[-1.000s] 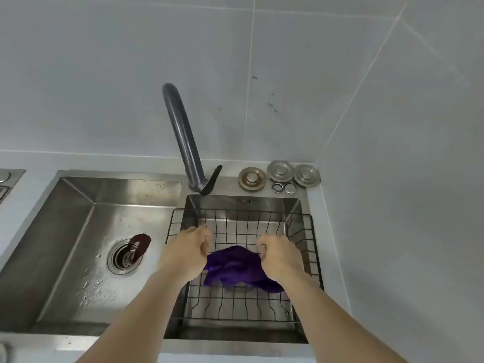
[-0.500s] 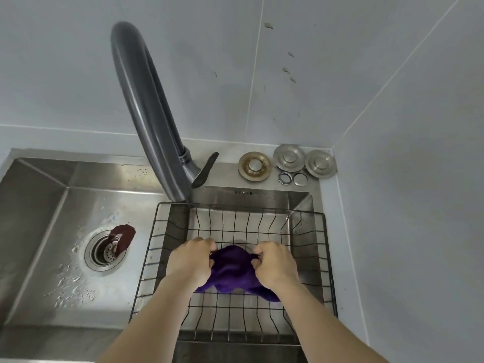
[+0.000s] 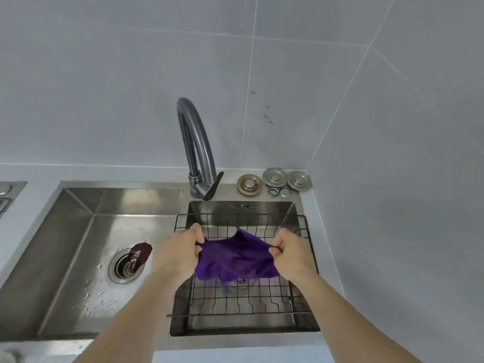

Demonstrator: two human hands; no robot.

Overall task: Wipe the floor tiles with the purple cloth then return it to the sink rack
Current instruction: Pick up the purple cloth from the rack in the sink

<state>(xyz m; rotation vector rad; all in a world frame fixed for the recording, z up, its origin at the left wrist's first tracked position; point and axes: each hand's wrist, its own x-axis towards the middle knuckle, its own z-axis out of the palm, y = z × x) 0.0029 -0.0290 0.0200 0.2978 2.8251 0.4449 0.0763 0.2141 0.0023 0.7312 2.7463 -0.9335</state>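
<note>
Here I have the purple cloth (image 3: 237, 259) stretched flat between both hands over the wire sink rack (image 3: 242, 299), which sits in the small basin at about 5 o'clock from the faucet (image 3: 195, 150). My left hand (image 3: 179, 254) pinches the cloth's 9 o'clock corner, fingers closed tight on it; my right hand (image 3: 292, 254) does the same at 3 o'clock. Whether this is the pick-up or the return I cannot tell from here; either way, the next move calls for a firm two-corner grip. The faucet spout arches at 12 o'clock, the side wall (image 3: 406, 205) crowds 3 o'clock, so the open room lies toward 6 o'clock and over the large basin (image 3: 78, 258) at 9 o'clock.
</note>
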